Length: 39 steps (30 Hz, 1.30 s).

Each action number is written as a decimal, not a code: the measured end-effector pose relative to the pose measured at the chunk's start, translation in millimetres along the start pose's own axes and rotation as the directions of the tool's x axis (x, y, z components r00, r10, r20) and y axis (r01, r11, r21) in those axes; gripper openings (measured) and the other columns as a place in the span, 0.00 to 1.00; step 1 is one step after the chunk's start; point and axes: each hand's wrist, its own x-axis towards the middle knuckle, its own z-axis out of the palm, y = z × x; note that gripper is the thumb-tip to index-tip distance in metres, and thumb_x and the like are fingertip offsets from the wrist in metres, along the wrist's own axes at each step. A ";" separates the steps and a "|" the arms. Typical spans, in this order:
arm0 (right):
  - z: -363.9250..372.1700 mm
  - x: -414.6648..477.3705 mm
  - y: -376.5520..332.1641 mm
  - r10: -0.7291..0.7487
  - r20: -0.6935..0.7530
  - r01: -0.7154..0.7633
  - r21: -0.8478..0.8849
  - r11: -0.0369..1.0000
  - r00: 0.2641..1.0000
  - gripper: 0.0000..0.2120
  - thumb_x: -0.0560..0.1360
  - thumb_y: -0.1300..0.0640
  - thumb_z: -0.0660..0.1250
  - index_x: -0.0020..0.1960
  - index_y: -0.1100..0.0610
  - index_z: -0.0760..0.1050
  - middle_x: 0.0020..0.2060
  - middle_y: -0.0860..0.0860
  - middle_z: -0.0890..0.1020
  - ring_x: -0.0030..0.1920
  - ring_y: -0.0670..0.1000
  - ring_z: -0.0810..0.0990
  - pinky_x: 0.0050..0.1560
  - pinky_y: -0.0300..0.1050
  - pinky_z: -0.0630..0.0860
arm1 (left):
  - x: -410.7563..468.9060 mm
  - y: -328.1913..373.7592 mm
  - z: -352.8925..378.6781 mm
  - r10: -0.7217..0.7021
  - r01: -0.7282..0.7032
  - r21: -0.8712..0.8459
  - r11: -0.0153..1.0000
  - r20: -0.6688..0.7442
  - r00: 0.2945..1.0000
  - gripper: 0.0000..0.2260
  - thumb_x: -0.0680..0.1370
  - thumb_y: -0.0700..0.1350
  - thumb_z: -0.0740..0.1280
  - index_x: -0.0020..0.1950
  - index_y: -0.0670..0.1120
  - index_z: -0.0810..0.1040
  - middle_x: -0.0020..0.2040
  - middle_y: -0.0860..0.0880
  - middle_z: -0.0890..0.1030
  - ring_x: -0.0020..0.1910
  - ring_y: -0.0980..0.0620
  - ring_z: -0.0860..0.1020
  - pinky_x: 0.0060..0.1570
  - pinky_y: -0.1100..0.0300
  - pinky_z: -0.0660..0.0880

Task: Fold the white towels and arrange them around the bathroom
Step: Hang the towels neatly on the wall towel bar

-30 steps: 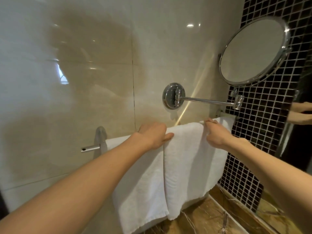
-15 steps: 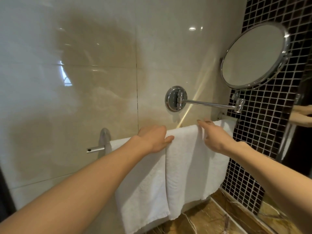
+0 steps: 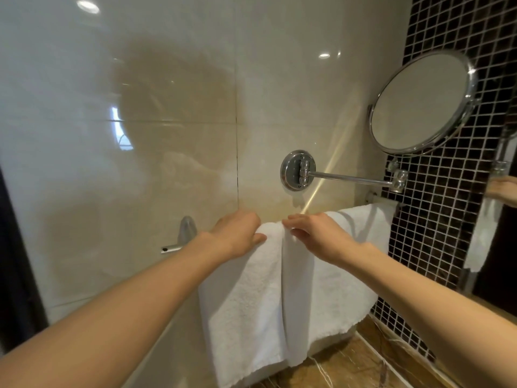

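**A:** What hangs where?
**B:** The left towel and right towel hang side by side over the towel bar, which runs left to right. They meet mid-bar.
**A:** And the grips?
**B:** The left hand curls over the left towel's top. The right hand seems to pinch the right towel's upper left corner, and the rest of that towel lies to its right.

A round chrome-rimmed mirror stands out on a swing arm from a round chrome wall plate. The plate is fixed to glossy beige wall tiles, near the corner where they meet black mosaic tiles. Lower and to the left of the plate is a chrome rail bracket, and a brown veined marble worktop runs along the foot of both walls.
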 end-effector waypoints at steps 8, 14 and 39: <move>4.6 1.1 5.8 0.046 -0.033 -0.045 0.020 0.999 0.998 0.08 0.79 0.60 0.60 0.47 0.59 0.78 0.41 0.50 0.81 0.43 0.57 0.78 0.45 0.52 0.72 | 0.7 4.4 0.4 -0.002 0.002 -0.035 0.999 0.003 1.000 0.17 0.78 0.50 0.64 0.32 0.47 0.64 0.35 0.46 0.71 0.38 0.42 0.72 0.37 0.55 0.66; 9.8 0.9 3.9 0.074 -0.072 -0.072 0.041 0.997 0.995 0.08 0.78 0.60 0.61 0.49 0.58 0.79 0.44 0.51 0.83 0.46 0.58 0.80 0.47 0.52 0.73 | 0.0 2.1 4.5 0.012 -0.013 -0.050 0.999 -0.029 1.000 0.18 0.78 0.50 0.64 0.31 0.48 0.64 0.34 0.47 0.71 0.36 0.44 0.71 0.37 0.55 0.66; 20.6 -1.0 -11.3 0.248 -0.156 -0.226 0.150 0.963 0.956 0.12 0.78 0.53 0.65 0.54 0.59 0.81 0.51 0.56 0.84 0.51 0.61 0.80 0.53 0.54 0.74 | -2.8 -3.2 15.2 0.084 -0.087 -0.019 0.996 -0.137 0.987 0.11 0.79 0.52 0.61 0.43 0.46 0.73 0.43 0.44 0.79 0.43 0.43 0.76 0.38 0.56 0.66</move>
